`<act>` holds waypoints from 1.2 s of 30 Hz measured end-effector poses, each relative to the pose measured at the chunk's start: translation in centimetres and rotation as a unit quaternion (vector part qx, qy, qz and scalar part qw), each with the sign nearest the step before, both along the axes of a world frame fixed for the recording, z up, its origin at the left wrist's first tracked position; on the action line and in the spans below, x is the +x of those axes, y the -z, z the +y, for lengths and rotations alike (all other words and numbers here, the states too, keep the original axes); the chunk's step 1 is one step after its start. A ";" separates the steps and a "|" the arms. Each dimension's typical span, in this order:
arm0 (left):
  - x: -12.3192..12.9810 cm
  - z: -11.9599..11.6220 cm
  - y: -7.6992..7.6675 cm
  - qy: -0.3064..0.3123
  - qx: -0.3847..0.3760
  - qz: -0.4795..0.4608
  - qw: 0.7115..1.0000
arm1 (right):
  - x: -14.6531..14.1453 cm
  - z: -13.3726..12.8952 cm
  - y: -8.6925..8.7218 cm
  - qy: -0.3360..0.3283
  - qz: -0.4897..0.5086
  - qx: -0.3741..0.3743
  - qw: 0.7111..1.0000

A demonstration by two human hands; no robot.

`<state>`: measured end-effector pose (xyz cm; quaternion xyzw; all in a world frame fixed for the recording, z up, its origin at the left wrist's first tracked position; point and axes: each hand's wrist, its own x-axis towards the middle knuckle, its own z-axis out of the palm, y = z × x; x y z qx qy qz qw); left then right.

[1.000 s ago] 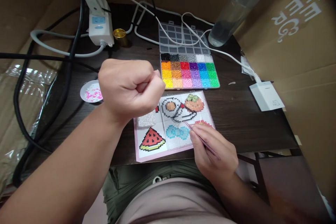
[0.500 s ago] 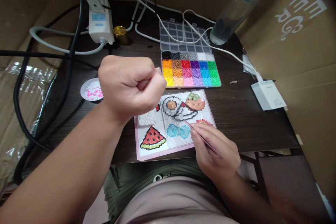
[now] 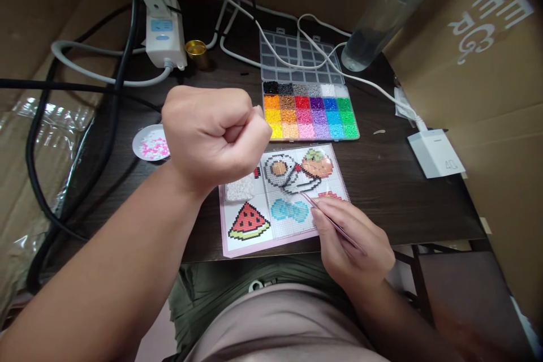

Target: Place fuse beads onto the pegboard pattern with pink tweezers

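My left hand is a closed fist raised over the left part of the pattern sheet, and no object shows in it. Pink tweezers are pinched in my right hand, their tips at the lower edge of a black-outlined bead figure with a red spot. That figure lies on a clear pegboard covering the sheet's right side. Printed pictures include a watermelon slice, a fried egg and a blue shape. A small clear box of white beads is partly behind my left wrist.
An open bead case with many colours stands behind the sheet. Left are a dish of pink and white beads, a gold cup and a power strip. A white charger and clear cylinder are right.
The view has shifted slightly. My right hand and the tweezers have moved a little to the right, tips still by the black-outlined figure. The left fist keeps its shape and place.
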<state>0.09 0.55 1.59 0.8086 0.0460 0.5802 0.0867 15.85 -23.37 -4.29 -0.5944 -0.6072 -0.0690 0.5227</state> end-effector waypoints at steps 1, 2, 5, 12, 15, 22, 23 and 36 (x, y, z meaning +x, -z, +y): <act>0.2 0.0 0.1 0.000 0.000 -0.011 1.000 | 0.0 -0.1 0.0 0.000 0.005 -0.002 1.000; 0.4 0.1 0.2 0.004 0.003 -0.023 1.000 | 0.0 -0.1 0.0 0.001 0.009 -0.002 1.000; 0.9 0.3 0.5 0.015 0.009 -0.053 0.998 | 0.0 -0.3 0.0 -0.003 0.015 0.006 1.000; 1.0 0.4 0.0 0.049 0.001 -0.041 0.998 | -0.2 -0.4 0.2 -0.010 0.002 0.022 1.000; 0.9 0.0 0.1 0.034 -0.026 -0.042 0.998 | -0.4 -0.3 0.3 -0.003 0.005 0.022 1.000; 0.9 -0.2 0.8 -0.003 -0.034 -0.049 0.998 | -0.2 -0.4 0.5 0.043 0.017 0.006 0.999; 0.9 -0.2 0.9 0.000 -0.033 -0.051 0.998 | -0.2 -0.4 0.5 0.045 0.016 0.004 0.999; 0.7 -0.6 0.9 -0.039 -0.038 -0.040 0.998 | 0.0 -0.2 0.2 0.038 -0.013 -0.009 0.999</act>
